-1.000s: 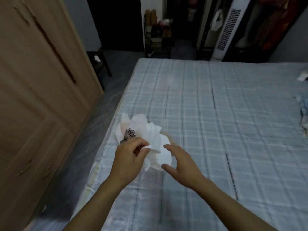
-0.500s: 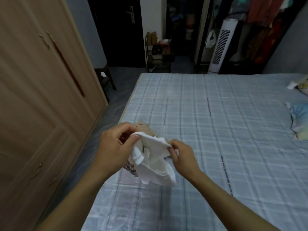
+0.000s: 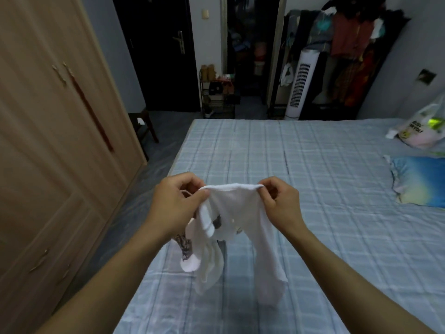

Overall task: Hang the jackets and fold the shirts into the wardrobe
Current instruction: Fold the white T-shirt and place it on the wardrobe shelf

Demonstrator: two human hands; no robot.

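Dim bedroom: a checked bed [image 3: 313, 189] fills the right and centre, with a closed wardrobe [image 3: 60, 141] along the left wall. A second ago the white shirt [image 3: 231, 218] lay crumpled near the bed's left edge, the left hand pinching it and the right hand open beside it. Now it is lifted clear of that spot and spread between both hands over the near left part of the bed. The left hand [image 3: 175, 203] is closed in a pinch on one end of the top hem or collar edge. The right hand [image 3: 281, 203] is pinched on the other end, so the edge is pulled taut between them. The rest hangs down, bunched and twisted, with a dark printed patch showing on the left side; the lowest folds seem to reach the sheet, though I cannot tell if they touch.

I judge that the shirt is being opened out so it can be laid flat and folded; no fold is made yet, and nothing has gone into the wardrobe.

As for containers, the wardrobe doors are shut, so its contents are hidden. A plastic bag [image 3: 423, 131] sits at the bed's far right edge, filled with something pale I cannot identify. A blue pillow [image 3: 419, 182] lies just in front of it.
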